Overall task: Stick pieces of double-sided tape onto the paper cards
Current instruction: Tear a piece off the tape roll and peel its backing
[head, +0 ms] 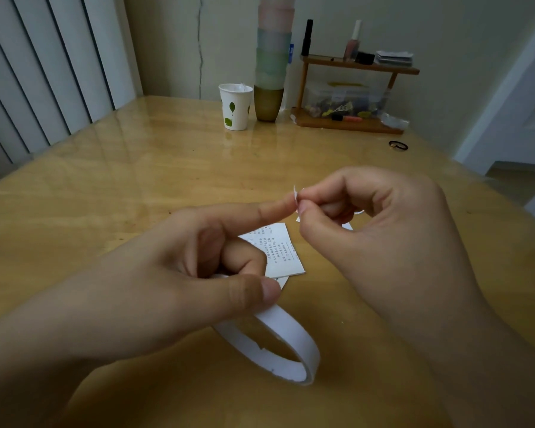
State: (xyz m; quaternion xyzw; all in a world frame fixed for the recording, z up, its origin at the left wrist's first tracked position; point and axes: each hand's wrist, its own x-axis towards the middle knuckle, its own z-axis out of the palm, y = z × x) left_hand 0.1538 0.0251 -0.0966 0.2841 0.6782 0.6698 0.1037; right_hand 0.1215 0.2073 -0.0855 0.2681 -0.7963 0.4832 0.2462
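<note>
Task midway by look: no tape visible on card [280, 253] lying on tabletop [112, 193] under hands; sticking still to do

Left hand [179, 273] grip curled round tape roll [278, 347], forefinger out

Right hand [368, 230] grip pinches small white scrap [295, 193] at left fingertip

Glossy wood tabletop, paper cup [235, 106], cup stack [272, 57], small shelf [352, 91], blinds left

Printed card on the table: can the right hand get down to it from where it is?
Probably yes: the right hand, pinching a small tape piece, hovers just above the printed card, with only the left hand's forefinger nearby.
</note>
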